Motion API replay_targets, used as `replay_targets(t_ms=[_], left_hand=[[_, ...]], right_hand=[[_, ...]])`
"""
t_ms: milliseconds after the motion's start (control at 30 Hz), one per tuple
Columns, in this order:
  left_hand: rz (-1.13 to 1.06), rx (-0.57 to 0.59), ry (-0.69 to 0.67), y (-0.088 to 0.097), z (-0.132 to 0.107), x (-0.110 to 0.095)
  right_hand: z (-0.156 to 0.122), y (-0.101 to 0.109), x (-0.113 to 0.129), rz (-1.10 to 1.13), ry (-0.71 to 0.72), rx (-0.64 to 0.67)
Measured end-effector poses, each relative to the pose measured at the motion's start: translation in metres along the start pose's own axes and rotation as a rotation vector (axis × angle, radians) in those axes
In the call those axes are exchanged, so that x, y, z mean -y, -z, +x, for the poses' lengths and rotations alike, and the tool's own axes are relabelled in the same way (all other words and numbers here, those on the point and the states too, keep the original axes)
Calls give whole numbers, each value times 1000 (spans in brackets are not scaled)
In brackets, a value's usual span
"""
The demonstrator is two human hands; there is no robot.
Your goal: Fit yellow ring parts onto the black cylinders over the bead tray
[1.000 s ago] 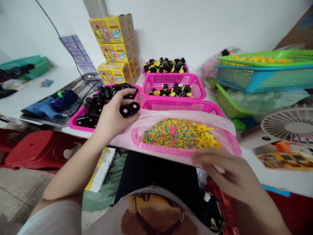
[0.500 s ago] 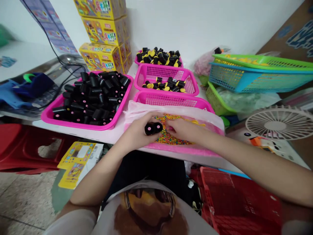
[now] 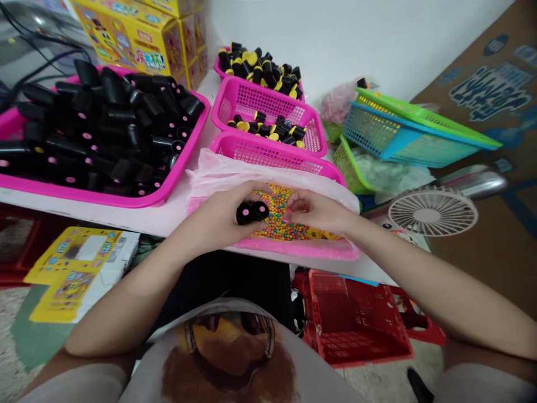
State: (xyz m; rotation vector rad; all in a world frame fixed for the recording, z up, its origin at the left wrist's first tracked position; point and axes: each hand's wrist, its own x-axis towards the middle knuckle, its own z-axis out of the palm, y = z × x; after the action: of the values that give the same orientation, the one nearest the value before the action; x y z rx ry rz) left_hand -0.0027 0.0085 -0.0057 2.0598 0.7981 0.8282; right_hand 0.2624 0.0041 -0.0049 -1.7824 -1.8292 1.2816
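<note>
My left hand (image 3: 226,215) is wrapped round two small black cups (image 3: 252,212), side by side, their round ends with pink dots facing me. It rests over the left part of a pink basket (image 3: 272,246) lined with a pale pink bag (image 3: 251,168). Small multicoloured beads (image 3: 279,224) fill the lined basket. Just right of the cups, my right hand (image 3: 321,211) is over the beads with its fingers curled and pressed together. Whatever those fingers hold is too small to make out. Yellow round pieces (image 3: 316,233) lie among the beads near my right wrist.
A large pink tray (image 3: 184,151) of black cups stands at left. Behind the beads, pink baskets (image 3: 310,106) hold black cups with yellow lids. Yellow boxes (image 3: 126,39) are stacked at back left. Right are stacked baskets (image 3: 377,134) and a fan (image 3: 434,212); a red crate (image 3: 361,319) is below.
The camera view has shifted right and closer to the tray. My right hand has lifted slightly out of the beads, fingers curled. My left hand keeps its hold on the two cups.
</note>
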Motion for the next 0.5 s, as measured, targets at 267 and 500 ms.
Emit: replay_targets(t_ms=[267,500], left_hand=[[-5,34,31,-4,-1,3],[18,59,83,-5,-1,4]], right_hand=[[1,0,12,-804,241,175],[-1,-13,19,-1016,249,228]])
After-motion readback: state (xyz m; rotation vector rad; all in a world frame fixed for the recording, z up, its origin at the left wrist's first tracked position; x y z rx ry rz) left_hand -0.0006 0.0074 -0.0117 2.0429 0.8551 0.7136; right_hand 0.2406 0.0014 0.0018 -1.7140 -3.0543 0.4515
